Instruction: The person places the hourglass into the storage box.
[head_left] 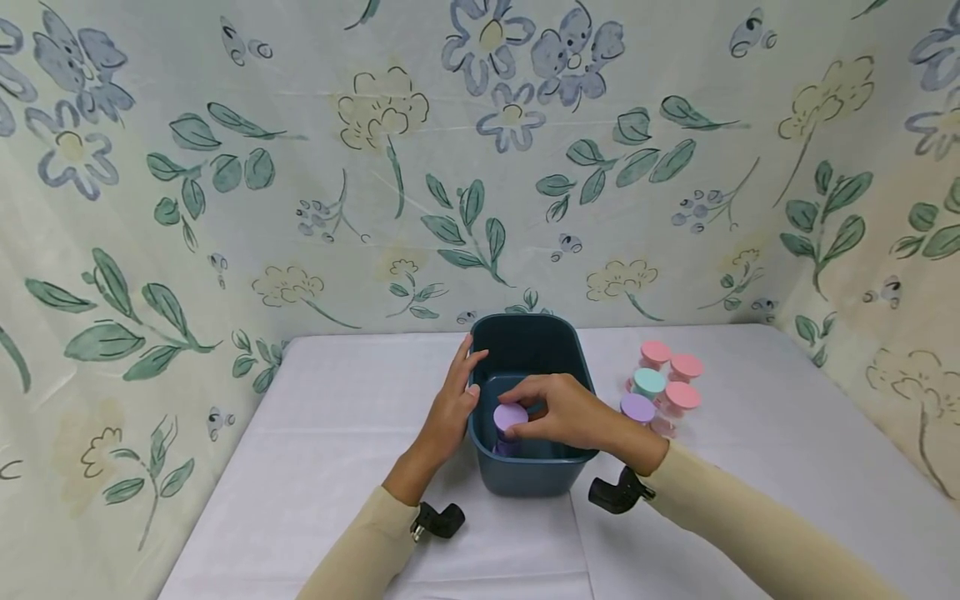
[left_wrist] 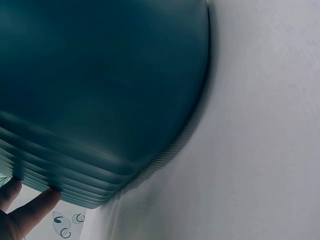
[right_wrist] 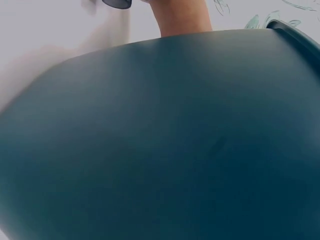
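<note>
A dark teal bin [head_left: 528, 479] stands on the white-covered table. Inside it, near the left front corner, my right hand [head_left: 558, 408] pinches a small purple-lidded jar [head_left: 510, 416] between thumb and fingers. My left hand [head_left: 452, 404] rests against the bin's left side with fingers extended, the thumb by the rim. In the left wrist view, fingertips [left_wrist: 42, 202] touch the ribbed outer wall [left_wrist: 75, 177]. The right wrist view is mostly filled by the bin wall [right_wrist: 165, 135], which hides the right hand and the jar.
Right of the bin stands a cluster of small lidded jars: several pink-lidded jars [head_left: 681, 397], one teal-lidded jar [head_left: 648, 382] and one purple-lidded jar [head_left: 637, 408]. A floral cloth [head_left: 480, 208] hangs behind the table [head_left: 337, 417].
</note>
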